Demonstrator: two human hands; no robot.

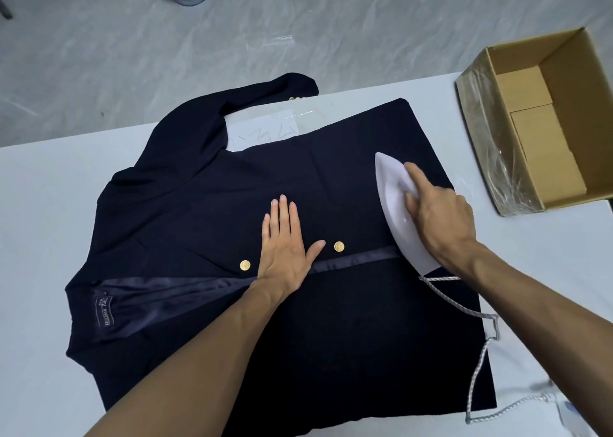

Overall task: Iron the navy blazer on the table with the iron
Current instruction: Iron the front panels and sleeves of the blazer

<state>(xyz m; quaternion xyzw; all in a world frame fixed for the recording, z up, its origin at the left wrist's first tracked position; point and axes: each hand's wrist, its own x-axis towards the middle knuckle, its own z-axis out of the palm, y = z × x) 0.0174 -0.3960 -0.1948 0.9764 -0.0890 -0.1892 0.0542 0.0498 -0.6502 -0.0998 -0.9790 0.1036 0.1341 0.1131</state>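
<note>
Across the middle of the smooth white table [49,204] the navy blazer [205,204] is lying flat, its matte, finely woven cloth spreading wide, with its long axis running from the collar at 9 o'clock to the straight hem at 3 o'clock. One front panel is folding back along the opening, showing a band of glossy satin lining and a sewn label [104,310] toward 8 o'clock. Two round gold buttons [338,246] are sitting along that edge. One sleeve [265,94] is curving up toward 12 o'clock, its cuff hanging just past the far table edge. At 3 o'clock on the cloth the iron [393,201] is resting sole down; its smooth, pale, teardrop-shaped body is pointing its tip toward 11 o'clock and its heel toward 5 o'clock. The right hand [441,217] is clenching around the iron's handle from above. The left hand [283,250] is pressing flat on the fabric at the centre, fingers straight and pointing to 12 o'clock, thumb spreading toward the nearer button. A braided, speckled cord [481,363] is trailing from the iron's heel down to 5 o'clock. Farther out at 2 o'clock, an open cardboard box [564,81] with shiny plastic wrapped round its side is standing on the table.
</note>
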